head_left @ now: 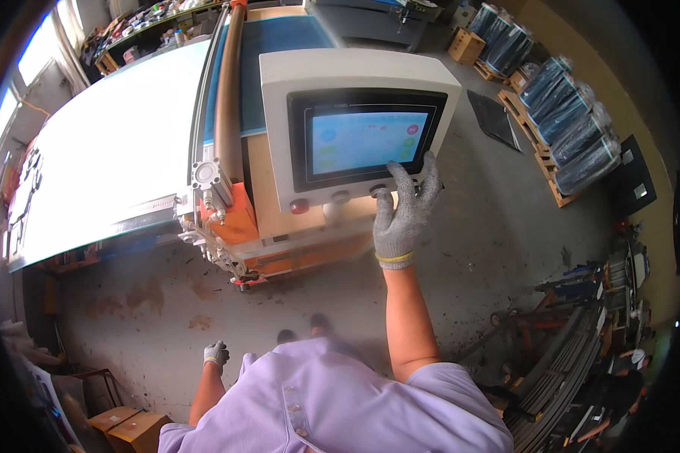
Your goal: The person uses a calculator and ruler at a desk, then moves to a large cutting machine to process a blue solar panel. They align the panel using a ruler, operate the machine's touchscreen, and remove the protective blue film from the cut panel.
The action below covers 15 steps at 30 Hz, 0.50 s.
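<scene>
Your right grip [405,215], in a grey knit glove, has its fingers spread and nothing held, at the lower right corner of the control panel [355,72]. From this height I can't tell whether any finger is pressing, or how far your left grip [216,352], low by your side, is closed. Use one fingertip on the control you want and lift the others; a thick glove could brush the screen [366,140] or the black knob [378,190] by your thumb. Know your way to the red button [299,206] at the panel's lower left. Farther left, glance along the brown roller [229,98] and the bright worktop [121,136] before pressing.
</scene>
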{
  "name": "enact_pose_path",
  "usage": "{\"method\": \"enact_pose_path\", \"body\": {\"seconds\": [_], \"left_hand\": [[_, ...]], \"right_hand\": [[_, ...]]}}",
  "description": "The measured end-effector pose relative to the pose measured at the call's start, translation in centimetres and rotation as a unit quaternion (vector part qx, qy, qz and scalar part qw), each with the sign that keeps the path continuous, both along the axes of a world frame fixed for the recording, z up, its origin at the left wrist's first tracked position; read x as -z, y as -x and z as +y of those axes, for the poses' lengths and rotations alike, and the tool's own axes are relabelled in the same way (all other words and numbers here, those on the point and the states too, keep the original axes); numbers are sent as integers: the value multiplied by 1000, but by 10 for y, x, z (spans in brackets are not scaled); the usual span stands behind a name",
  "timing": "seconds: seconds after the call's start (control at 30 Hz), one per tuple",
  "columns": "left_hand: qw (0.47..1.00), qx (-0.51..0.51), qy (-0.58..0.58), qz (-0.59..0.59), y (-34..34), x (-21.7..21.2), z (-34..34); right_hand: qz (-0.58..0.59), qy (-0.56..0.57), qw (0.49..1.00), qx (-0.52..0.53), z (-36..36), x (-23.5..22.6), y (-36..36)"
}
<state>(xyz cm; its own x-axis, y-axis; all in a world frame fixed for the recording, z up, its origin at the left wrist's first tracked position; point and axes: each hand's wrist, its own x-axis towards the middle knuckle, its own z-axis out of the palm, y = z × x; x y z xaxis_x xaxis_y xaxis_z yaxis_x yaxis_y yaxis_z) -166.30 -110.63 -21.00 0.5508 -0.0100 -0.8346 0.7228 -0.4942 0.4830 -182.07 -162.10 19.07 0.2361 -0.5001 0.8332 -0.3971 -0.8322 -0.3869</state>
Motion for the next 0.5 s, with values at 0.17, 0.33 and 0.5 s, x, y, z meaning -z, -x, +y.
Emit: {"method": "enact_pose_path", "body": {"seconds": [0.17, 0.33, 0.5], "left_hand": [[1000, 16, -1, 2, -1, 5, 5], [1000, 10, 8, 1, 1, 3, 2], [1000, 12, 6, 1, 2, -3, -5]], "right_hand": [[3, -3, 1000, -13, 3, -2, -3], [10, 10, 1000, -19, 2, -3, -3], [12, 17, 999, -24, 1, -4, -3]]}}
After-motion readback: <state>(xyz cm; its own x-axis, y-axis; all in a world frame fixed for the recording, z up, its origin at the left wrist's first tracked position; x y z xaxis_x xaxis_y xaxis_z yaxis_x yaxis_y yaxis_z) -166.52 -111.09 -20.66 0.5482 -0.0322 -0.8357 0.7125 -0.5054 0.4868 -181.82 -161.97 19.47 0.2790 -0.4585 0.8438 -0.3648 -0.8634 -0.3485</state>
